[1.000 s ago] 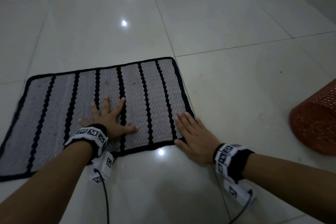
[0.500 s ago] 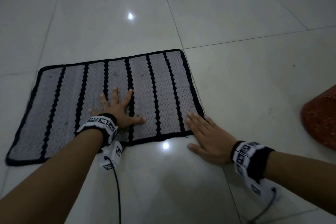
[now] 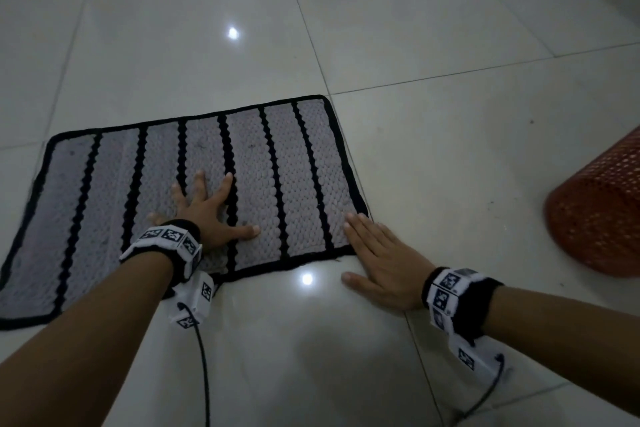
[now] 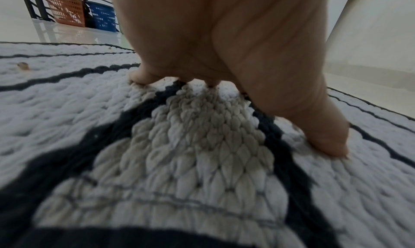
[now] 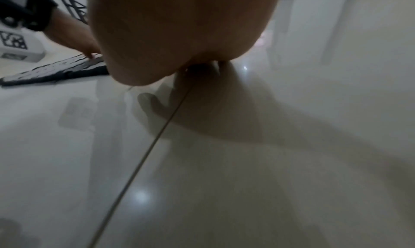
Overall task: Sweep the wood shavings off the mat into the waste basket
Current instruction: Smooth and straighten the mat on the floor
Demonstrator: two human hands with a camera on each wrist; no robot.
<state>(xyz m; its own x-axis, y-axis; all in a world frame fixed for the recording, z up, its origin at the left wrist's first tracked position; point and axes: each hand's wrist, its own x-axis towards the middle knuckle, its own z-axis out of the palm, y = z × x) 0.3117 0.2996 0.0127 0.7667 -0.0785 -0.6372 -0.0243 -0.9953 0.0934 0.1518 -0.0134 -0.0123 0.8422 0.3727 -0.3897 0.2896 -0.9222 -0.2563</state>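
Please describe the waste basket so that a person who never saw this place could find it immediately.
Start from the grey woven mat with black stripes lying on the glossy white tiled floor. Go past the mat's right edge and the right hand that lies flat at its corner. There, at the picture's right border, is the orange-red plastic basket, the only coloured thing, with perforated walls.

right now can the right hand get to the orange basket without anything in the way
Probably yes. The right hand lies flat, holding nothing, at the mat's near right corner, and only bare floor tile shows between it and the orange basket further right. Whether the arm reaches without leaning is unclear.
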